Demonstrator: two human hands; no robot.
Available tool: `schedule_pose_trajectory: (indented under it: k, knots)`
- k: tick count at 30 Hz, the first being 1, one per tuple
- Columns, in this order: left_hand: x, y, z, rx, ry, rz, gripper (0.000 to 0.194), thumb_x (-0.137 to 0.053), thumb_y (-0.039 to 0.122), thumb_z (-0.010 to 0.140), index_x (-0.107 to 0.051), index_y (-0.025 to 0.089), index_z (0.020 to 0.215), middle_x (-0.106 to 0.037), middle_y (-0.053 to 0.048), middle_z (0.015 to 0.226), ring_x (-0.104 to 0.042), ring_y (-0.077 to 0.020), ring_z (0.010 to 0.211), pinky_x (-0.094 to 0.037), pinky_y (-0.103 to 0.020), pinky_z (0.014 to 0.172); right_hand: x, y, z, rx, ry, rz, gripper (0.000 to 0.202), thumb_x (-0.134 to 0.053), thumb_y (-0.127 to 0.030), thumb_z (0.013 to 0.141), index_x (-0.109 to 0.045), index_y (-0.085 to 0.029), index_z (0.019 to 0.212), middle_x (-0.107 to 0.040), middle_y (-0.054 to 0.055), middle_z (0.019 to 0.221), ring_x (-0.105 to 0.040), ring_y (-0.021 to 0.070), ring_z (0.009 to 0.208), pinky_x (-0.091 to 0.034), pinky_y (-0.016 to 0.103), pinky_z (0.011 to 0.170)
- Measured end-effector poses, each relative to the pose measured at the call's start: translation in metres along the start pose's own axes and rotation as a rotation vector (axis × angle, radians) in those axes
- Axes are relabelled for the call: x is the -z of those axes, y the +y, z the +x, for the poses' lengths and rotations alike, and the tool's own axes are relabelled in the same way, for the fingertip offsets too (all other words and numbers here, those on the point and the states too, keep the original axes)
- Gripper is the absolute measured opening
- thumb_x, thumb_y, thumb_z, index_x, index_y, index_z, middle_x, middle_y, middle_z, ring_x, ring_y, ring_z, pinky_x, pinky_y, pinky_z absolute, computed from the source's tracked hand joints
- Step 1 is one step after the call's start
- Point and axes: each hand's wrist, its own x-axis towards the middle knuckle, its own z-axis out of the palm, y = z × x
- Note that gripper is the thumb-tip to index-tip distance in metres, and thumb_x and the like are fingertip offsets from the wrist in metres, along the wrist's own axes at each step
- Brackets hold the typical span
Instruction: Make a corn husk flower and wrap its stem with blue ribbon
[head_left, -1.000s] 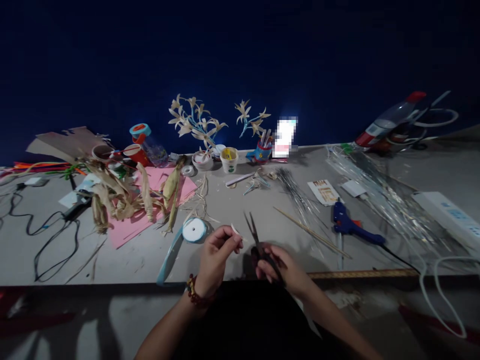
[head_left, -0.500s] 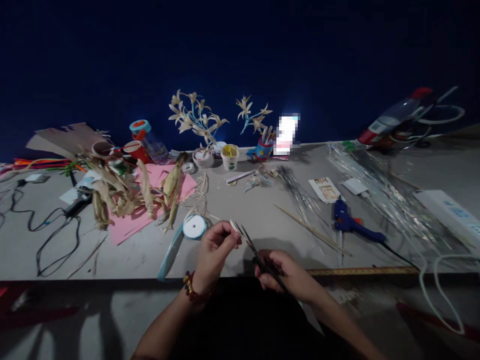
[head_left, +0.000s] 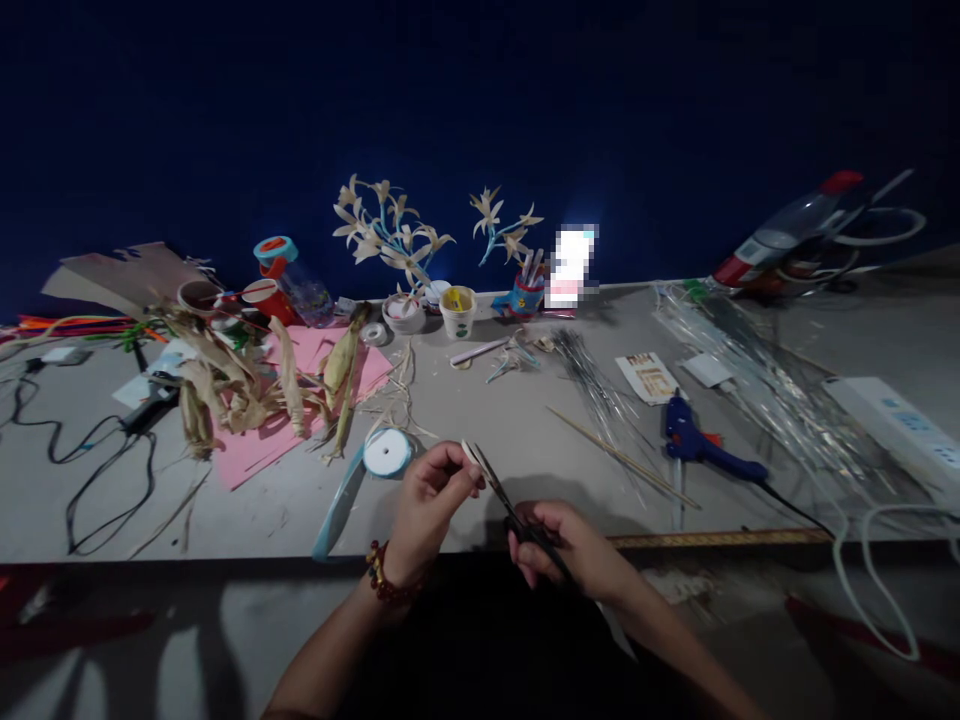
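Observation:
Between thumb and fingers my left hand [head_left: 435,500] pinches a small pale strip [head_left: 469,452], which looks like corn husk. A bead bracelet circles that wrist. My right hand [head_left: 551,540] is wrapped round the handles of dark scissors [head_left: 498,489], whose blades point up and left and lie right beside the strip. Whether the blades touch the strip is hard to tell. Just left of my left hand lies a roll of light blue ribbon [head_left: 387,453], its loose end trailing to the table's front edge.
Dried corn husks [head_left: 247,390] lie on pink paper [head_left: 255,455] at left. Pale flower stems [head_left: 386,230] stand at the back near a white cup [head_left: 457,312]. A blue glue gun [head_left: 705,445], thin wires [head_left: 600,375] and a white power strip [head_left: 896,420] lie at right.
The scissor blades have closed from a wider gap, nearing the pale strip. My left hand keeps its pinch in nearly the same place.

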Motion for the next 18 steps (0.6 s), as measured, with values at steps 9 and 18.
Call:
schedule_pose_trajectory:
  k: [9, 18]
  knots:
    - [0.0007, -0.0014, 0.0006, 0.007, 0.016, -0.004, 0.021, -0.074, 0.034, 0.084, -0.064, 0.018, 0.077, -0.064, 0.0, 0.069, -0.056, -0.0124, 0.063, -0.047, -0.024, 0.062, -0.0013, -0.0001, -0.0003, -0.026, 0.046, -0.027, 0.052, -0.077, -0.066, 0.071, -0.055, -0.019, 0.072, -0.055, -0.004, 0.055, -0.048, 0.0107, 0.049, -0.035, 0.023, 0.052]
    - [0.0008, -0.0002, 0.003, 0.016, 0.013, 0.016, 0.021, -0.074, 0.035, 0.084, -0.064, 0.018, 0.076, -0.065, -0.001, 0.069, -0.056, -0.0126, 0.062, -0.047, -0.024, 0.061, -0.0025, 0.0003, 0.0008, -0.05, 0.09, -0.037, 0.051, -0.079, -0.064, 0.068, -0.052, -0.02, 0.069, -0.052, -0.005, 0.053, -0.045, 0.0103, 0.048, -0.031, 0.023, 0.049]
